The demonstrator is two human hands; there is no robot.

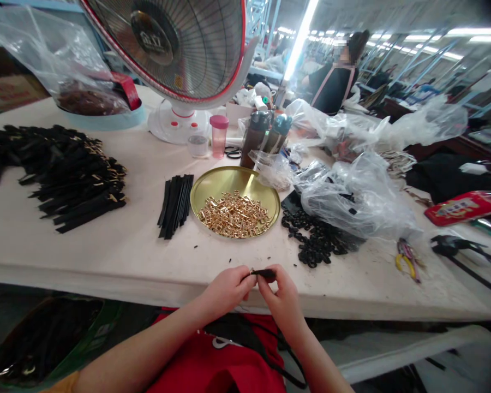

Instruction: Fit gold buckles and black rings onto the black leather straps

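Both my hands meet at the table's front edge. My left hand (231, 286) is closed in a pinch on a small gold buckle (252, 271), mostly hidden by the fingers. My right hand (280, 292) pinches a black strap (265, 273) that runs to the buckle; whether it passes through the buckle I cannot tell. Beyond the hands, a round gold tray (207, 183) bears a heap of gold buckles (235, 215). Left of the tray lies a stack of flat black straps (175, 206). Small black loops (317, 237) are heaped to its right.
Black straps with gold fittings (76, 174) form a large pile at left. A heater fan (184, 49), a pink-lidded cup (219, 136) and bottles (256, 134) stand behind. Plastic bags (352, 191), pliers (408, 262) and a red can (466, 207) lie right. A person (335, 82) is farther back.
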